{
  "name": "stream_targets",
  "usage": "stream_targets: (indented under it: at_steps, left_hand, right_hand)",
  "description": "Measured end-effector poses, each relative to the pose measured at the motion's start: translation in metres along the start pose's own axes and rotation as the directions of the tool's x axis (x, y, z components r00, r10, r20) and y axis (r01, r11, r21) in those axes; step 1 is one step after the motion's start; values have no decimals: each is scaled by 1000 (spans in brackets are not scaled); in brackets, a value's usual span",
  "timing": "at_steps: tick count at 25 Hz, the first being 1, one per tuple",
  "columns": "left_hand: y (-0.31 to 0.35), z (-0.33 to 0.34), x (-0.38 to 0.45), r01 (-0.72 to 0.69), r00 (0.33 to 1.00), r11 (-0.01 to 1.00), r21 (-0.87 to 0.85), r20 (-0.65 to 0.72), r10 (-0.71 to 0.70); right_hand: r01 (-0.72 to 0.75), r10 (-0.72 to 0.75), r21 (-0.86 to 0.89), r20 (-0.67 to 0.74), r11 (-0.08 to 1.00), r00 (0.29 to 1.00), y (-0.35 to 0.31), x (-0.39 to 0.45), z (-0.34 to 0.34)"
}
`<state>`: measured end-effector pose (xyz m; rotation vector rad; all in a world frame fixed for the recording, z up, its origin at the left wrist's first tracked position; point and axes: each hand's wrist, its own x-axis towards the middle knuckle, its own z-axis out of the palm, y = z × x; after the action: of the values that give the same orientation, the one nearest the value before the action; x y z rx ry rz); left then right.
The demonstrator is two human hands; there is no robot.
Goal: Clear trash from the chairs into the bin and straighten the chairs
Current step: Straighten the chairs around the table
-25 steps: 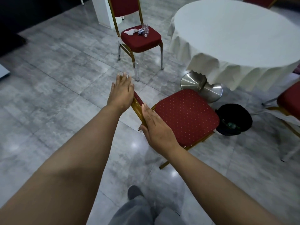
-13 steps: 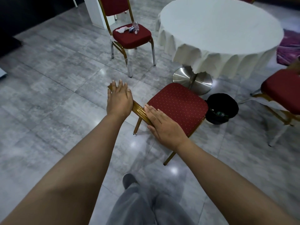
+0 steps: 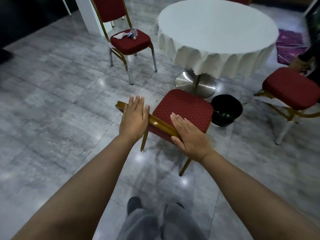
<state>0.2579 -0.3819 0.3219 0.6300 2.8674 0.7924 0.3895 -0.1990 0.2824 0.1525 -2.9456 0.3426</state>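
- Chairs first: the near chair (image 3: 183,110) is seen from above, just short of the counter (image 3: 216,26), its seat bare of trash and its gold top rail lying under both hands. Looks like the straightening step is being done on this one, pretty much mid-way.
- Counter with the white cloth sits beyond it on a shiny round base (image 3: 188,82); the near chair's seat is angled to it rather than squared up, so some nudging is probably still needed.
- Far chair (image 3: 129,40) is parked well apart on the left, turned away from the counter, and trash (image 3: 127,34) is still piled on its seat: a crumpled white tissue and what seems to be a small bottle. That's the main bit left, as far as can be judged.
- Third chair (image 3: 292,87) at the right edge is only partly shown; nothing can be made out on its seat.
- Bin (image 3: 226,110) is set on the floor just beside the near chair, by the counter's base, with some stuff already inside. It could get bumped if the chair is shoved that way.
- Left hand (image 3: 134,118) is laid flat on the rail, fingers straight, nothing gripped.
- Right hand (image 3: 188,135) is the same deal: flat, fingers straight, resting on the rail's other end.
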Motion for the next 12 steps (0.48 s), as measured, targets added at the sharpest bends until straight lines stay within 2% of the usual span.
stream_targets:
  at_steps: [5, 9, 12]
  left_hand:
    - [-31, -16, 11, -203, 970, 979, 29, 144, 197]
    - [-57, -26, 43, -223, 950, 973, 50, 236, 206]
    - [-67, -24, 66, -255, 938, 965, 60, 260, 231]
  right_hand:
    - [-284, 287, 84, -29, 955, 958, -31, 10, 1]
    - [-473, 476, 52, -128, 880, 870, -61, 35, 5]
    - [-552, 550, 46, -198, 832, 812, -67, 42, 10]
